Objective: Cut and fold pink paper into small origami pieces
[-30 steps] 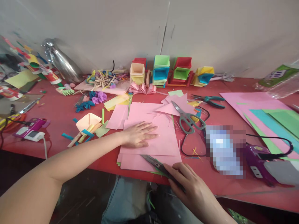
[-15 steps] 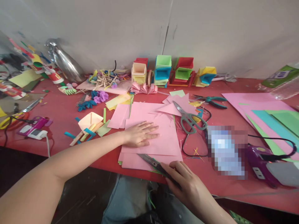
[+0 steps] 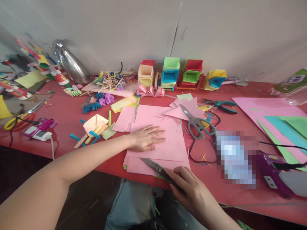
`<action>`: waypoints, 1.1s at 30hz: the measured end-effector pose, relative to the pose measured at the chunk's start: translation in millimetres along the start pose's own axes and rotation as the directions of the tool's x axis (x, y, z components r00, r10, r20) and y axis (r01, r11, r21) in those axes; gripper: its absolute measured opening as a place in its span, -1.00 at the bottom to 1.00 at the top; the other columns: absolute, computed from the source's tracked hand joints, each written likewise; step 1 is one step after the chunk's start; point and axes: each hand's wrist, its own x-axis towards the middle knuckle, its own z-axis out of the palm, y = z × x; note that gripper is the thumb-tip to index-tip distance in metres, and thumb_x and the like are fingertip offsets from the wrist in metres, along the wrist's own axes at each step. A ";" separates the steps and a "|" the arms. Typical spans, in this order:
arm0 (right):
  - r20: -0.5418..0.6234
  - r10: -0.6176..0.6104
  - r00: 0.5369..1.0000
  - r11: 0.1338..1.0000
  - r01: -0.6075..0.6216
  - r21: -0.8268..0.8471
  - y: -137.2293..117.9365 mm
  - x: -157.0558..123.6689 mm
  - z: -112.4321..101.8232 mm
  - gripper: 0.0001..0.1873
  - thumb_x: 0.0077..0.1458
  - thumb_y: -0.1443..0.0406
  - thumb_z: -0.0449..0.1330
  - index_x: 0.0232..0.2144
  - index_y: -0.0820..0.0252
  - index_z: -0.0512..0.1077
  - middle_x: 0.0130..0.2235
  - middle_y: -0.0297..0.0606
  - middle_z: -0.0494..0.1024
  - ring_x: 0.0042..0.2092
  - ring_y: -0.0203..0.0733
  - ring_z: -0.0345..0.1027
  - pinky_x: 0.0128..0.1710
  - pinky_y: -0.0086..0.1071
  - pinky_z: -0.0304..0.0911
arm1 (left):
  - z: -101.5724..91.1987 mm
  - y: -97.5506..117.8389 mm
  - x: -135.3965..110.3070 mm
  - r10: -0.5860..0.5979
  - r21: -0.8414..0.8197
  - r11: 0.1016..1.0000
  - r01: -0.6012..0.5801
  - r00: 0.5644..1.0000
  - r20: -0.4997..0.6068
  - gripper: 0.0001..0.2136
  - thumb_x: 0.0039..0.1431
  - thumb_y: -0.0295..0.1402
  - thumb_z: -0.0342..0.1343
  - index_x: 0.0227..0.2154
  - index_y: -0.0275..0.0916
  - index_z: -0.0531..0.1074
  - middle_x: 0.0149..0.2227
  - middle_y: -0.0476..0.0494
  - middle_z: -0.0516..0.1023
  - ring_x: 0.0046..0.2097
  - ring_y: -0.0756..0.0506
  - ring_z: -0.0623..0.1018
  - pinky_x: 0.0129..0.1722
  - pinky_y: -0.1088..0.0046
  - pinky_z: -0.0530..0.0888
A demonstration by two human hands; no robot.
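Observation:
My left hand (image 3: 146, 139) lies flat with fingers stretched out on a stack of pink paper sheets (image 3: 170, 145) on the red table (image 3: 64, 118). My right hand (image 3: 192, 188) is closed round a dark utility knife (image 3: 154, 167), whose blade end rests on the near edge of the pink stack. Thin green paper edges stick out under the stack by the knife.
Grey-handled scissors (image 3: 198, 123) lie right of the stack, teal pliers (image 3: 222, 103) behind them. Folded coloured paper boxes (image 3: 171, 72) line the wall. A purple glue gun (image 3: 275, 174) with black cord sits at the right, large coloured sheets (image 3: 275, 116) beyond, paper scraps and sticks (image 3: 109, 83) at the left.
Both hands have kept their places on the paper and knife. The view has drifted slightly, so everything sits a little further right in the picture.

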 end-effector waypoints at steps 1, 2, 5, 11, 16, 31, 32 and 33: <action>0.011 -0.001 1.000 1.000 0.001 0.008 -0.5 0.6 0.2 -0.63 0.12 0.40 -0.02 -0.01 0.24 0.32 -0.29 -0.15 0.39 -0.30 -0.20 0.35 -0.34 -0.34 0.39 | 0.1 -0.1 0.0 0.000 -0.002 1.000 0.000 1.000 -0.003 -0.50 0.25 -0.11 -0.25 0.23 -0.08 -0.02 0.32 -0.07 -0.19 0.31 -0.16 -0.19 0.24 0.13 -0.16; 0.023 0.000 1.000 1.000 0.000 0.015 -1.1 1.4 0.4 -0.62 0.12 0.41 -0.03 -0.01 0.24 0.31 -0.29 -0.15 0.39 -0.30 -0.19 0.35 -0.35 -0.33 0.39 | 0.2 -0.2 -0.1 0.001 -0.004 1.000 -0.001 1.000 -0.006 -0.50 0.25 -0.11 -0.25 0.23 -0.09 -0.01 0.32 -0.07 -0.18 0.31 -0.17 -0.19 0.24 0.13 -0.16; 0.044 0.011 0.999 1.000 -0.012 0.026 -3.1 4.0 0.2 -0.61 0.11 0.42 -0.02 0.00 0.23 0.30 -0.28 -0.15 0.39 -0.29 -0.18 0.35 -0.34 -0.31 0.39 | 0.3 -0.4 -0.4 0.009 -0.003 1.000 -0.009 1.000 -0.012 -0.49 0.25 -0.11 -0.24 0.23 -0.10 -0.01 0.32 -0.10 -0.18 0.31 -0.18 -0.18 0.24 0.13 -0.16; 0.030 0.002 1.000 0.999 -0.003 0.034 -2.9 6.3 -0.2 -0.62 0.09 0.42 -0.01 -0.02 0.23 0.32 -0.28 -0.15 0.39 -0.28 -0.19 0.35 -0.33 -0.33 0.39 | 0.2 -0.4 -0.7 0.010 -0.014 1.000 -0.010 1.000 -0.022 -0.49 0.25 -0.11 -0.24 0.23 -0.10 -0.01 0.31 -0.10 -0.16 0.31 -0.18 -0.17 0.24 0.11 -0.14; 0.020 -0.013 1.000 1.000 0.013 0.010 -2.4 7.5 0.3 -0.62 0.08 0.42 -0.01 -0.03 0.23 0.33 -0.30 -0.16 0.40 -0.29 -0.19 0.35 -0.35 -0.33 0.40 | 0.0 0.0 -0.4 0.005 -0.003 1.000 -0.005 1.000 -0.009 -0.49 0.24 -0.11 -0.23 0.23 -0.10 -0.01 0.32 -0.09 -0.18 0.31 -0.17 -0.18 0.24 0.12 -0.15; 0.037 -0.013 0.999 1.000 0.013 -0.001 -16.1 21.8 6.9 -0.62 0.04 0.45 0.01 -0.05 0.29 0.35 -0.30 -0.15 0.40 -0.29 -0.17 0.35 -0.36 -0.31 0.41 | 0.7 -0.3 -0.2 0.005 0.026 1.000 -0.005 1.000 -0.002 -0.49 0.25 -0.10 -0.27 0.23 -0.12 -0.01 0.32 -0.15 -0.17 0.31 -0.19 -0.17 0.23 0.13 -0.16; 0.035 -0.015 0.999 1.000 0.015 -0.002 -17.0 23.1 7.4 -0.62 0.04 0.45 0.01 -0.06 0.28 0.35 -0.30 -0.15 0.40 -0.29 -0.17 0.35 -0.35 -0.31 0.40 | 0.9 -0.4 -0.2 0.006 0.023 1.000 -0.006 1.000 -0.004 -0.49 0.25 -0.10 -0.26 0.23 -0.12 -0.01 0.31 -0.16 -0.17 0.31 -0.20 -0.17 0.24 0.13 -0.16; 0.034 -0.019 0.999 1.000 0.019 -0.003 -18.1 24.3 7.9 -0.63 0.04 0.45 0.01 -0.06 0.28 0.35 -0.30 -0.15 0.40 -0.29 -0.18 0.35 -0.35 -0.31 0.40 | 1.2 -0.5 -0.2 0.008 0.019 1.000 -0.008 1.000 -0.005 -0.49 0.25 -0.11 -0.26 0.23 -0.12 -0.01 0.31 -0.16 -0.16 0.31 -0.20 -0.17 0.24 0.13 -0.16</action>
